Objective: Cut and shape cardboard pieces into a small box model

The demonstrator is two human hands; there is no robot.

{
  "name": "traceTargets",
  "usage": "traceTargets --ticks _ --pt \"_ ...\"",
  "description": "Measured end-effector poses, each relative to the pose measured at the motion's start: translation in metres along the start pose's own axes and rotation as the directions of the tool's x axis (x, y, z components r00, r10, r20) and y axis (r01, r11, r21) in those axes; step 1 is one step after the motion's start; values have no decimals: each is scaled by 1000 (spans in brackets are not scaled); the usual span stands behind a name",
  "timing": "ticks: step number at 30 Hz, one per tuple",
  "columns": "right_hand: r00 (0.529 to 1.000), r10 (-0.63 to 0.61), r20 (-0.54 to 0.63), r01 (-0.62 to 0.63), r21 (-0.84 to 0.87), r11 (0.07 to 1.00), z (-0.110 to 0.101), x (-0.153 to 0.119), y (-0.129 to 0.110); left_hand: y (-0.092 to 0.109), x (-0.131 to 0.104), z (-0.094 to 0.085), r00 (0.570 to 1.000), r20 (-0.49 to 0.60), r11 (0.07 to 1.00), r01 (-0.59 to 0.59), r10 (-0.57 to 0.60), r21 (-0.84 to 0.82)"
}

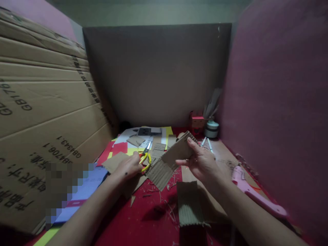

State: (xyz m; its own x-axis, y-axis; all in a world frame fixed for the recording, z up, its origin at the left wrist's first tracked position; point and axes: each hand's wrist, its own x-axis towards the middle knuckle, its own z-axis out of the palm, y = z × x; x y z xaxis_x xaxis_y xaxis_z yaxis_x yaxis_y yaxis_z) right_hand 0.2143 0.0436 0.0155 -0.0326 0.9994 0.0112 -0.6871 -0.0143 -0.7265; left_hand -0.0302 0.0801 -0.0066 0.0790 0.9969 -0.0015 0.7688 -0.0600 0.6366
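Red bench (143, 229) below — left hand (131, 164) closed on yellow scissors (149, 162), right hand (203, 160) pinching a raised cardboard strip (174, 153) by its far end, seemingly leaving the ribbed near end free.

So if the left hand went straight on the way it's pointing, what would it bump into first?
The yellow-handled metal scissors, right at the fingertips of the left hand and maybe already touched. Past them, probably the flat, ridged brown cardboard piece, though depth is hard to judge.
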Motion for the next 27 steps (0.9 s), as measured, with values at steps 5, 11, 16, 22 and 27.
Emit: traceTargets --ticks 5,11,16,22,27 --pt "999 49 17 -49 23 999 -5 2 0 0 -11 -12 1000 -22 1000 -15 14 -18" --pt "999 40 32 -39 -10 999 -5 1 1 8 -22 -13 997 -32 938 -81 74 -338" --pt "1000 -1 11 1 -2 1000 -5 -1 0 27 -50 -27 928 61 927 -360 367 -105" --pt "997 -70 19 70 -5 998 -1 -5 1 47 -82 0 884 -32 885 -465 466 26" --pt "998 -64 22 64 1 998 -3 -6 4 54 -80 24 911 21 910 -412 412 47"
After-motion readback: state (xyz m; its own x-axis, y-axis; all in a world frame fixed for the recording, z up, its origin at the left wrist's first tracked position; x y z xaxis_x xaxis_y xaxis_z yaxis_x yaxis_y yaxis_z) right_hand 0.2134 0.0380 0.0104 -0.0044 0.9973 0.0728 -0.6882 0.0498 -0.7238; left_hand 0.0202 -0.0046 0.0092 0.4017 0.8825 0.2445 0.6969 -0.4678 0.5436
